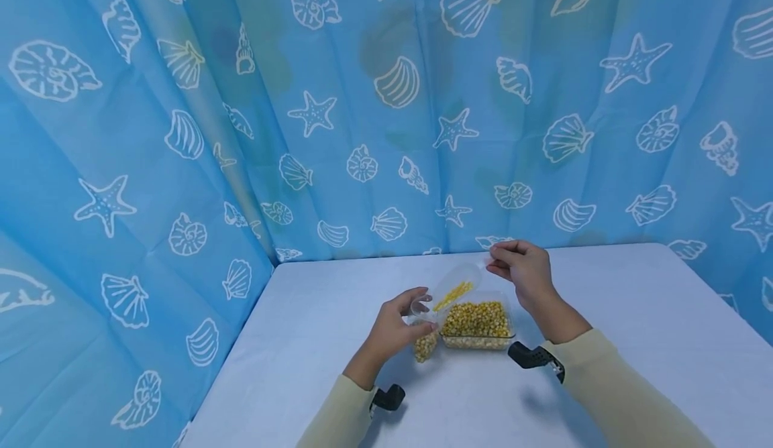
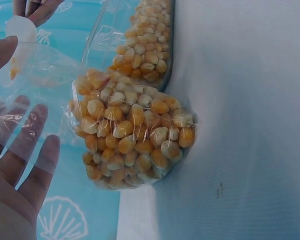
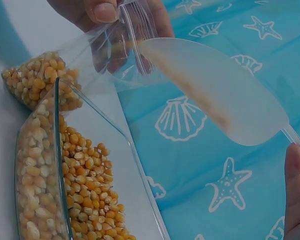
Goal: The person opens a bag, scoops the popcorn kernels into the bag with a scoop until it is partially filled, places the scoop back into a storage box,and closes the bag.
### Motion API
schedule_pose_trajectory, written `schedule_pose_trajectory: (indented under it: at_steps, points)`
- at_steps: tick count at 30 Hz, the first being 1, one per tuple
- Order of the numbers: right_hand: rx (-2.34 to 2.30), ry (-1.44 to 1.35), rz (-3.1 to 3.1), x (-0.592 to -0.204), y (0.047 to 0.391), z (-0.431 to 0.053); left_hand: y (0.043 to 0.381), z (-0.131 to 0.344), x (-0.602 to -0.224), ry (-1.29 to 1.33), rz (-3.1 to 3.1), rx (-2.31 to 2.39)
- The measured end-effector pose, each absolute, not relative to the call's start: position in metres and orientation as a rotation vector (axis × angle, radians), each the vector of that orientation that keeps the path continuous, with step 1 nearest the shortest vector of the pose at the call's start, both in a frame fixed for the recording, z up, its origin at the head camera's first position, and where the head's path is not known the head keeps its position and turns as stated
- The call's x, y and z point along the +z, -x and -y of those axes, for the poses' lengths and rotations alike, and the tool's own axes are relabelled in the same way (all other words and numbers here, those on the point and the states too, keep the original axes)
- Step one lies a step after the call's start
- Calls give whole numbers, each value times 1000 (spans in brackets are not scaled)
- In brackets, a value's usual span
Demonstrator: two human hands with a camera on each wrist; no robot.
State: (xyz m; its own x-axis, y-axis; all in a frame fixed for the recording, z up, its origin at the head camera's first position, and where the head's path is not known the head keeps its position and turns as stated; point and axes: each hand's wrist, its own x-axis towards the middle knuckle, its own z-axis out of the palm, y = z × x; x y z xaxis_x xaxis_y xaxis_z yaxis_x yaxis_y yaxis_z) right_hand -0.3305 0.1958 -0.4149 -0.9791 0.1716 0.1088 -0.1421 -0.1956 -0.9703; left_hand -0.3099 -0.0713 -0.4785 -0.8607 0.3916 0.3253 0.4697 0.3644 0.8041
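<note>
My left hand (image 1: pixel 389 327) holds a clear zip bag (image 1: pixel 425 346) near its opening, thumb on one side and fingers on the other. Corn kernels (image 2: pixel 135 135) fill the bag's lower part, which hangs beside a glass container (image 3: pixel 58 165). My right hand (image 1: pixel 531 277) pinches the thin handle of a translucent white scoop (image 3: pixel 230 95). The scoop tilts down to the left, its tip at the bag's mouth, and yellow kernels lie along it. More corn kernels (image 1: pixel 474 319) lie in the glass container, below and between the hands.
A white-covered table (image 1: pixel 302 341) carries everything. Behind it and along the left hangs a blue curtain (image 1: pixel 362 133) with white shells and starfish. Black wrist cameras (image 1: pixel 389 398) sit at both cuffs.
</note>
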Motion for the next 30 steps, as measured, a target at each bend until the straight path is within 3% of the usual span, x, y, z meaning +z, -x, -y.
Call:
schedule_pose_trajectory:
  at_steps: [30]
  points:
    - [2248, -10, 1852, -410, 330, -194, 312, 70, -482, 791, 2535, -1527]
